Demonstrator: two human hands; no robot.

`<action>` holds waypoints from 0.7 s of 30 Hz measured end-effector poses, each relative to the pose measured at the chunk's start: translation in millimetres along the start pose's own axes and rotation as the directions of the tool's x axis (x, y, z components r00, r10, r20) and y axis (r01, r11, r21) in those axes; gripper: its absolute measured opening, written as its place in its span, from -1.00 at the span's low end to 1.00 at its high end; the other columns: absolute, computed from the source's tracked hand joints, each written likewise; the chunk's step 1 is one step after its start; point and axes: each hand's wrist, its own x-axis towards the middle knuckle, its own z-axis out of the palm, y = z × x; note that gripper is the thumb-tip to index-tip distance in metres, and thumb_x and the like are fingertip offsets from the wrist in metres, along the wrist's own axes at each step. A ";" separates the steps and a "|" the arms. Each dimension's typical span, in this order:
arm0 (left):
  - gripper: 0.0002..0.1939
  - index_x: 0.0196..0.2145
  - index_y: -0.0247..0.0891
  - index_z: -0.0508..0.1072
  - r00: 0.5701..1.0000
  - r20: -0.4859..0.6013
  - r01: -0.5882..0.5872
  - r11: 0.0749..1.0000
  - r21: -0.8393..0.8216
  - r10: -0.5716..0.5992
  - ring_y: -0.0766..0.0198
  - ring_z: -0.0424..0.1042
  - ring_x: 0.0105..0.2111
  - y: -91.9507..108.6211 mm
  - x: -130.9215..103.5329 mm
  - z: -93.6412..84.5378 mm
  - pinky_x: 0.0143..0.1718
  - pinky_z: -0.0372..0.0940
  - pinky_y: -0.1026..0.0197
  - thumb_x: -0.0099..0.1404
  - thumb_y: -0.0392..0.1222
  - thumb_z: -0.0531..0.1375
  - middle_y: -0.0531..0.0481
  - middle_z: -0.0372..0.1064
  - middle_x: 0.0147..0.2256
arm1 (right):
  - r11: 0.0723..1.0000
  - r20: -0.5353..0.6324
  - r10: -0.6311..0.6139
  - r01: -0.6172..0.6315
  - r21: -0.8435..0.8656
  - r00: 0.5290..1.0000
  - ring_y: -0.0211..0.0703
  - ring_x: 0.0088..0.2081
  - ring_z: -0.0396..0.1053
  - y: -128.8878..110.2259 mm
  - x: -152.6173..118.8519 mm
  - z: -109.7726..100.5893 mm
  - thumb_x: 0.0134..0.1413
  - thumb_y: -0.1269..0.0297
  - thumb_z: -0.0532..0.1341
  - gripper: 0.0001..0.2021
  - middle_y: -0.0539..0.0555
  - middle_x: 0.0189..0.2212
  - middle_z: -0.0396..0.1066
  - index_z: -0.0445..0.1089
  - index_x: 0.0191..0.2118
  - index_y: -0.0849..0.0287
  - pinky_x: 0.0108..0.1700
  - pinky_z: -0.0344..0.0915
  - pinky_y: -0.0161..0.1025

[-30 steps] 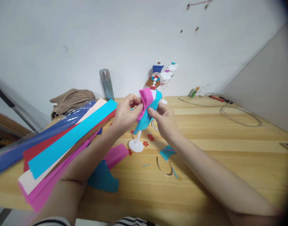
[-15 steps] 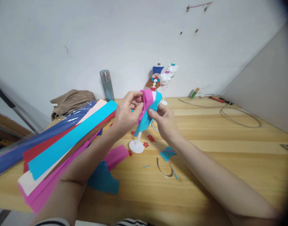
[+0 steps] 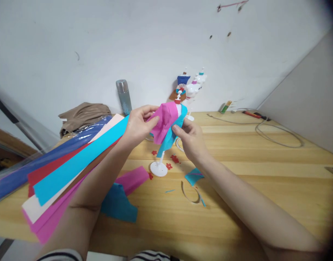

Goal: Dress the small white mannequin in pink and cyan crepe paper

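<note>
A small white mannequin on a stand (image 3: 158, 169) is in front of me, wrapped in pink and turquoise material, with a red band at its neck. My left hand (image 3: 141, 124) pinches the outer left edge of the pink piece (image 3: 164, 121), which spreads out from the mannequin's chest. Over the other side lies a turquoise piece (image 3: 169, 139), slanting down to a point. My right hand (image 3: 190, 138) grips this side, its thumb on the turquoise and its fingers hidden behind the mannequin.
Long coloured sheets (image 3: 82, 163) fan out at left beside a folded brown cloth (image 3: 85, 116). A flask (image 3: 123, 97) and dressed mannequins (image 3: 193, 88) stand by the wall. Red flower cut-outs (image 3: 175, 158), turquoise scraps (image 3: 194, 177) and a cable (image 3: 280, 141) lie on the table.
My left hand has moved left, drawing the folded pink piece open so that it spreads wider. My right hand stays nearly in place on the turquoise side.
</note>
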 end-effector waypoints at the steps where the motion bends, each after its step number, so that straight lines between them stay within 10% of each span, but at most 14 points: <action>1: -0.73 -0.12 -0.31 0.60 1.000 -0.020 0.010 1.000 -0.001 -0.010 0.15 0.64 -0.23 0.0 0.5 -0.3 -0.25 0.50 0.20 0.22 -0.21 0.28 -0.15 0.67 -0.20 | 1.000 0.003 -0.005 0.005 0.002 1.000 -0.10 -0.30 0.44 0.4 0.3 -0.7 -0.06 -0.05 0.49 -0.67 -0.01 -0.34 0.53 0.50 -0.30 0.04 -0.11 0.48 -0.04; 11: -0.58 -0.38 -0.29 0.62 0.997 0.036 0.072 0.991 -0.110 -0.068 0.19 0.60 -0.37 22.1 -5.2 -18.4 -0.33 0.48 0.21 0.40 0.13 0.23 -0.14 0.61 -0.39 | 0.995 0.168 0.046 -0.060 0.085 0.985 0.07 -0.12 0.57 2.0 7.5 -10.0 -0.20 -0.20 0.52 -0.55 0.03 -0.24 0.64 0.58 -0.25 -0.03 0.08 0.47 0.08; 19: -0.94 -0.42 -0.28 0.60 0.963 0.251 0.101 0.995 -0.009 -0.095 0.30 0.51 -0.50 47.7 -19.5 -10.9 -0.48 0.42 0.28 0.19 -0.26 0.31 -0.05 0.58 -0.44 | 0.969 0.492 0.140 -0.221 0.110 0.859 0.10 0.07 0.56 -6.9 5.9 -29.7 -0.29 -0.19 0.57 -0.34 0.17 0.06 0.59 0.57 -0.05 0.07 -0.01 0.46 0.02; 21: -0.94 -0.48 -0.26 0.57 0.968 0.245 0.048 0.999 -0.011 -0.044 0.34 0.48 -0.51 53.9 -27.2 -4.1 -0.51 0.39 0.30 0.15 -0.29 0.31 -0.03 0.60 -0.41 | 0.986 0.393 0.120 -0.154 0.056 0.912 0.14 -0.01 0.58 -6.8 3.9 -32.1 -0.43 -0.25 0.59 -0.26 0.17 0.00 0.61 0.57 -0.08 0.09 -0.11 0.50 0.02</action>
